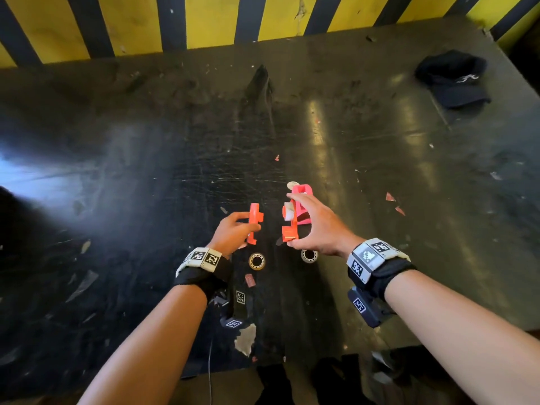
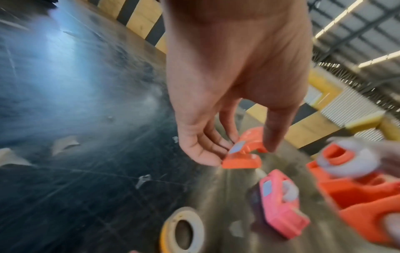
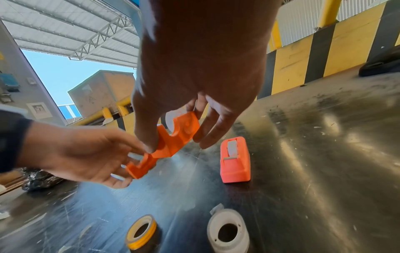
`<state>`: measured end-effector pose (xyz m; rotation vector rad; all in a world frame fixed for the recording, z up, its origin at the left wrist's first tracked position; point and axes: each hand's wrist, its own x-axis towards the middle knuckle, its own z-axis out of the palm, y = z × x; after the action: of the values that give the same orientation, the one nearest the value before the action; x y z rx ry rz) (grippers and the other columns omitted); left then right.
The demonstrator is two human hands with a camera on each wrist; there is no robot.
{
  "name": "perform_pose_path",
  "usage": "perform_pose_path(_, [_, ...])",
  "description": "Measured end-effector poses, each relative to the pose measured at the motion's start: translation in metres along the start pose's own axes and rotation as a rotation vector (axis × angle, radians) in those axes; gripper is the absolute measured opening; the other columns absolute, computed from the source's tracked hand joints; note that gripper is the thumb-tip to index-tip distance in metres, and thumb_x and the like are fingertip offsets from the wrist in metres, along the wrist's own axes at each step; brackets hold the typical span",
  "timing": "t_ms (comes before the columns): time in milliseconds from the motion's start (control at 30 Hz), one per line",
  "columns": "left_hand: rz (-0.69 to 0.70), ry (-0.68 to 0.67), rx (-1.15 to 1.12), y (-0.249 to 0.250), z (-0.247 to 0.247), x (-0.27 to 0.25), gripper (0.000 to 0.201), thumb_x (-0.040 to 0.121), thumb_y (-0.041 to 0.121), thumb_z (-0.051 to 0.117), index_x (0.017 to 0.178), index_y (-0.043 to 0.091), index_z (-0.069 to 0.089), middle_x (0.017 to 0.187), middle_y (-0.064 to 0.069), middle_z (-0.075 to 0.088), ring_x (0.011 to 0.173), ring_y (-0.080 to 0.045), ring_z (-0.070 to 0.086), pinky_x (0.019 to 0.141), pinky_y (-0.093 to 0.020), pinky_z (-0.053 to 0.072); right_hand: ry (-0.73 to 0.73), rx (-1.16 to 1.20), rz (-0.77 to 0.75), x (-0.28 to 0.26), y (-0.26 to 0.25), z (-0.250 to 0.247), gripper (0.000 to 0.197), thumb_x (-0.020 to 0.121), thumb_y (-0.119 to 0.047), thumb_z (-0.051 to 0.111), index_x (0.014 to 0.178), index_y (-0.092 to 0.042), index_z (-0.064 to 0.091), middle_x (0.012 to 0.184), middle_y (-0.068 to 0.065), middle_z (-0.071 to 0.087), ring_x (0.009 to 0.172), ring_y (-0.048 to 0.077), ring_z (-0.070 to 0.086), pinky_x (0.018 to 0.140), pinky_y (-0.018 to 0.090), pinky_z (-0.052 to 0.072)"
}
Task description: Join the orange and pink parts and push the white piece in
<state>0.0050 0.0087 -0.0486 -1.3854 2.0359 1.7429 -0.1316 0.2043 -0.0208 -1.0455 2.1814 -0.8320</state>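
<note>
Head view shows both forearms stretched over the table [image 1: 380, 127]. The left hand [image 1: 230, 233] pinches a small orange shell piece [image 1: 254, 222] between thumb and curled fingers; the right hand [image 1: 317, 223] grips the other orange half [image 1: 289, 226] (a white tape roll sits in it) from above, fingers arched. Both pieces are held just apart, above the surface. A pink tape dispenser [image 1: 304, 206] stands behind the right hand; a yellow-edged tape roll [image 1: 256, 261] and a white tape roll [image 1: 309, 255] lie near the wrists. A dark cap [image 1: 453, 78] rests far right. Scratched black tabletop, yellow-and-black striped barrier [image 1: 204, 21] beyond.
</note>
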Motion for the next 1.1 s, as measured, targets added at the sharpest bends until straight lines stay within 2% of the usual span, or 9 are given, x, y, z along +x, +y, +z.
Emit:
perform_pose_path(133, [0.046, -0.196, -0.143, 0.027, 0.004, -0.027, 0.038, 0.091, 0.024, 0.074, 0.127, 0.024, 0.064, 0.112, 0.0, 0.074, 0.096, -0.018, 0.073, 0.089, -0.037, 0.054, 0.02, 0.013, -0.032, -0.002, -0.003, -0.008, 0.105, 0.07, -0.025, 0.093, 0.16, -0.024, 0.038, 0.164, -0.004, 0.039, 0.137, 0.015, 0.05, 0.095, 0.013, 0.044])
perform_pose_path(233, [0.063, -0.233, -0.187, 0.037, 0.006, -0.037, 0.038, 0.093, 0.024, 0.074, 0.129, 0.022, 0.063, 0.113, -0.005, 0.075, 0.097, -0.019, 0.073, 0.089, -0.036, 0.053, 0.019, 0.021, -0.068, -0.004, -0.01, -0.011, 0.107, 0.066, -0.03, 0.094, 0.158, -0.026, 0.039, 0.162, -0.005, 0.041, 0.138, 0.017, 0.05, 0.105, 0.032, 0.052])
perform_pose_path(300, [0.067, -0.249, -0.217, 0.04, 0.007, -0.041, 0.038, 0.093, 0.023, 0.074, 0.129, 0.019, 0.064, 0.112, -0.007, 0.077, 0.095, -0.018, 0.073, 0.083, -0.033, 0.052, 0.025, 0.026, -0.09, -0.005, -0.013, -0.013, 0.108, 0.064, -0.033, 0.095, 0.157, -0.025, 0.04, 0.158, -0.006, 0.042, 0.133, 0.017, 0.053, 0.104, 0.037, 0.055])
perform_pose_path(467, [0.065, -0.252, -0.237, 0.047, 0.004, -0.049, 0.034, 0.093, 0.023, 0.074, 0.125, 0.019, 0.066, 0.111, -0.011, 0.077, 0.094, -0.018, 0.071, 0.083, -0.033, 0.052, 0.062, 0.031, -0.116, -0.009, -0.014, -0.018, 0.105, 0.065, -0.03, 0.096, 0.156, -0.022, 0.043, 0.152, -0.006, 0.046, 0.13, 0.014, 0.053, 0.095, 0.014, 0.044])
perform_pose_path(600, [0.06, -0.276, -0.241, 0.048, 0.001, -0.05, 0.035, 0.092, 0.023, 0.075, 0.126, 0.021, 0.066, 0.111, -0.013, 0.076, 0.094, -0.019, 0.07, 0.082, -0.033, 0.053, 0.05, 0.044, -0.127, -0.009, -0.014, -0.02, 0.106, 0.066, -0.03, 0.097, 0.156, -0.022, 0.043, 0.153, -0.006, 0.045, 0.131, 0.011, 0.051, 0.09, 0.006, 0.04])
perform_pose_path(667, [0.056, -0.291, -0.264, 0.048, 0.0, -0.05, 0.035, 0.092, 0.023, 0.075, 0.127, 0.022, 0.067, 0.108, -0.012, 0.075, 0.095, -0.021, 0.068, 0.078, -0.031, 0.052, 0.054, 0.044, -0.131, -0.009, -0.015, -0.021, 0.106, 0.064, -0.031, 0.098, 0.155, -0.022, 0.043, 0.153, -0.006, 0.046, 0.13, 0.011, 0.052, 0.092, 0.006, 0.041])
perform_pose_path(800, [0.045, -0.304, -0.283, 0.048, 0.0, -0.053, 0.035, 0.092, 0.024, 0.075, 0.126, 0.021, 0.068, 0.101, -0.009, 0.075, 0.094, -0.021, 0.065, 0.075, -0.03, 0.049, 0.063, 0.016, -0.147, -0.009, -0.015, -0.023, 0.108, 0.062, -0.036, 0.098, 0.155, -0.021, 0.045, 0.154, -0.005, 0.047, 0.133, 0.013, 0.052, 0.105, 0.02, 0.042])
perform_pose_path(1000, [0.033, -0.321, -0.261, 0.052, 0.004, -0.055, 0.033, 0.091, 0.024, 0.076, 0.124, 0.022, 0.068, 0.111, -0.014, 0.078, 0.095, -0.02, 0.067, 0.076, -0.029, 0.051, 0.082, 0.009, -0.175, -0.007, -0.016, -0.018, 0.106, 0.064, -0.035, 0.098, 0.155, -0.021, 0.045, 0.153, -0.006, 0.048, 0.133, 0.009, 0.048, 0.089, -0.001, 0.035])
perform_pose_path(1100, [0.022, -0.33, -0.285, 0.054, 0.004, -0.056, 0.031, 0.092, 0.024, 0.075, 0.122, 0.02, 0.07, 0.104, -0.008, 0.077, 0.096, -0.02, 0.066, 0.074, -0.028, 0.051, 0.084, 0.006, -0.191, -0.005, -0.021, -0.021, 0.108, 0.062, -0.037, 0.098, 0.155, -0.022, 0.046, 0.153, -0.007, 0.05, 0.136, 0.011, 0.048, 0.102, 0.012, 0.041])
